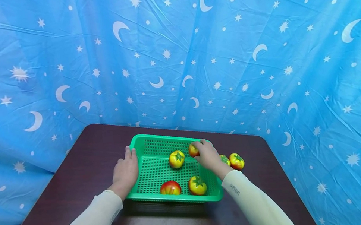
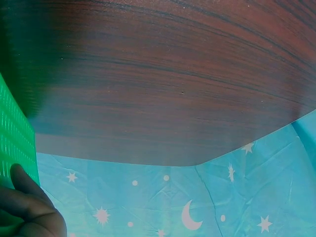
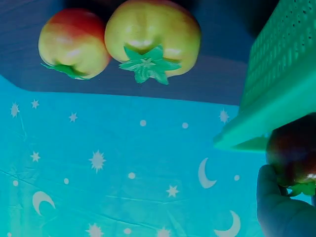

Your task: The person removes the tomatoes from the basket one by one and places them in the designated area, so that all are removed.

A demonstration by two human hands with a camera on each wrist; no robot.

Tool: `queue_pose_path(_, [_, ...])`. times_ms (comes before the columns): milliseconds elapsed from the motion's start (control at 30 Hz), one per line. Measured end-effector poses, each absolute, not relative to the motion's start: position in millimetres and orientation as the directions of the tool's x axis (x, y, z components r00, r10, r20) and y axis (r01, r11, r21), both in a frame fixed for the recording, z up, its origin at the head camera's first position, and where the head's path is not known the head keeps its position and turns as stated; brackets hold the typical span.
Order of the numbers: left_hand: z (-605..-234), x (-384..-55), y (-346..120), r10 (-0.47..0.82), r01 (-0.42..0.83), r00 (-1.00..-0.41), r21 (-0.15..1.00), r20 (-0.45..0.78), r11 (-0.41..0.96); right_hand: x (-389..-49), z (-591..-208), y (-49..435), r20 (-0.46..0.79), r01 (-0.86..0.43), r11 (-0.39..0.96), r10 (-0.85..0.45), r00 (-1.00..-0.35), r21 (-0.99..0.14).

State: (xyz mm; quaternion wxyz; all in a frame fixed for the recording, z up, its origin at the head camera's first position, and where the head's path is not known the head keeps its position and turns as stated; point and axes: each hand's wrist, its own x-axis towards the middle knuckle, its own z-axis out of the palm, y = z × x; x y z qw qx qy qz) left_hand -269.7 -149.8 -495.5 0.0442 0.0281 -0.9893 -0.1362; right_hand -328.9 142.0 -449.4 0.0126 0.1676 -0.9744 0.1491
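A green plastic basket with perforated walls stands on the table. My left hand grips its left side at the rim; in the left wrist view the fingers lie against the green wall. My right hand holds a red-and-yellow tomato over the basket's back right corner. The right wrist view shows that tomato dark and partly cut off, with fingers beneath it. Inside the basket are a yellow tomato towards the back, a redder one and another with green leaves along the front.
Two more tomatoes lie outside the basket on the right, one in full view and one partly behind my right wrist. The dark wooden table has rounded back corners. A blue curtain with moons and stars hangs around it.
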Motion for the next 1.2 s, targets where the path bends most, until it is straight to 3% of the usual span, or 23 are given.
queue_pose_path(400, [-497.5, -270.9, -151.5, -0.066, -0.044, -0.995, 0.28, 0.069, 0.959, -328.2, -437.4, 170.4, 0.224, -0.333, 0.876, -0.267, -0.937, -0.349])
queue_pose_path(1200, [-496.9, -269.9, -150.2, -0.058, -0.034, -0.995, 0.256, 0.085, 0.966, -319.9, -449.5, 216.4, 0.275, -0.163, 0.88, -0.038, -0.961, -0.446])
